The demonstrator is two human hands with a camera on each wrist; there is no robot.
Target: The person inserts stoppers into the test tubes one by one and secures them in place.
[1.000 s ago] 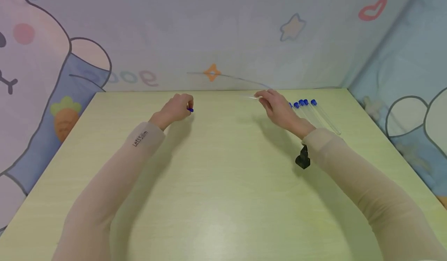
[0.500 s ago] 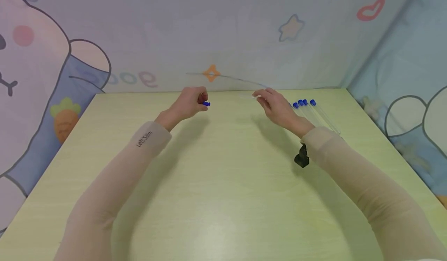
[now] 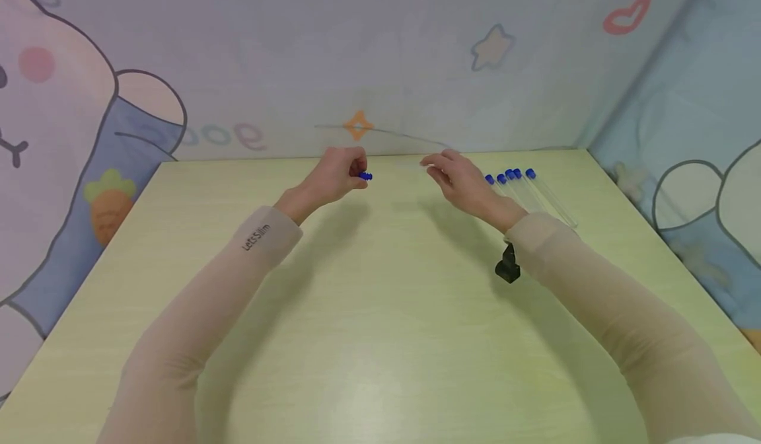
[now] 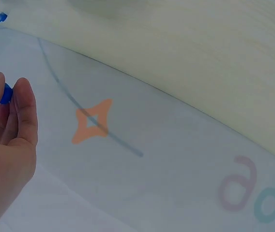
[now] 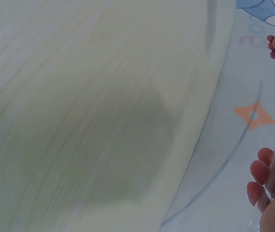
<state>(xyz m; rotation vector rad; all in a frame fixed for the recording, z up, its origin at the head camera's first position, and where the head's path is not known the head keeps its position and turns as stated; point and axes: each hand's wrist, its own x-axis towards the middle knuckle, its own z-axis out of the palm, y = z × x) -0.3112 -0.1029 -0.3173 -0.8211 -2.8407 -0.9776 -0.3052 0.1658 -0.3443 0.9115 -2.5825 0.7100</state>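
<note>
My left hand (image 3: 333,176) pinches a small blue stopper (image 3: 365,176) between thumb and fingertips, above the far part of the table. The left wrist view shows the same stopper (image 4: 6,94) at the tips of the hand. In my right hand (image 3: 466,183) is a clear glass test tube (image 5: 274,175), its thin outline only faint in the head view and partly hidden by the fingers. The tube points left, toward the stopper, and a gap separates them. Several test tubes with blue stoppers (image 3: 531,174) lie side by side on the table, right of my right hand.
The pale wooden table (image 3: 357,312) ends at a hanging printed cloth (image 3: 410,61) along the back. More cloth (image 3: 701,100) hangs at the right side. A black device (image 3: 508,265) is strapped under my right wrist.
My left hand has moved to the right with the blue stopper, closing much of the distance to the other hand. The right hand has shifted slightly left with the tube.
</note>
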